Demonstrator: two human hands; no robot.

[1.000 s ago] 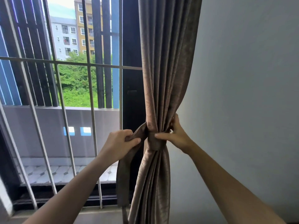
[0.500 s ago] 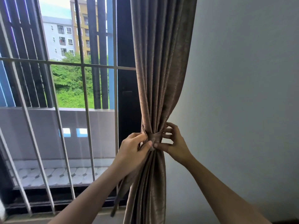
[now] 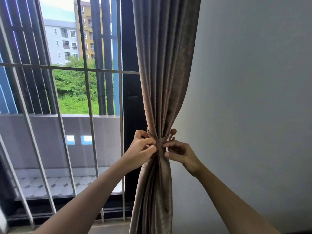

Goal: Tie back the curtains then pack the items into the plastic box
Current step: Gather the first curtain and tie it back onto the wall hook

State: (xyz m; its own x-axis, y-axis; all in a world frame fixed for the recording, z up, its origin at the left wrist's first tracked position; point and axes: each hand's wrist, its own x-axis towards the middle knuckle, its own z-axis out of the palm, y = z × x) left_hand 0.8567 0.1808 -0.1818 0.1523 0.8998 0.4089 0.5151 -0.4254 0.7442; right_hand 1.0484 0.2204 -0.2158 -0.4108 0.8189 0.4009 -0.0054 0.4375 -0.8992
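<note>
Head view: brown curtain (image 3: 162,81) hangs centre frame, cinched at mid-height by a matching tie band (image 3: 158,138) wrapped around it, with the barred window (image 3: 91,115) at left and a plain wall (image 3: 253,98) at right. Left hand (image 3: 141,149), fingers curled, pinches the band from the left; right hand (image 3: 180,152) pinches it from the right between thumb and forefinger. A round-headed hook (image 3: 173,132) shows just above the right hand, at the curtain's right edge.
</note>
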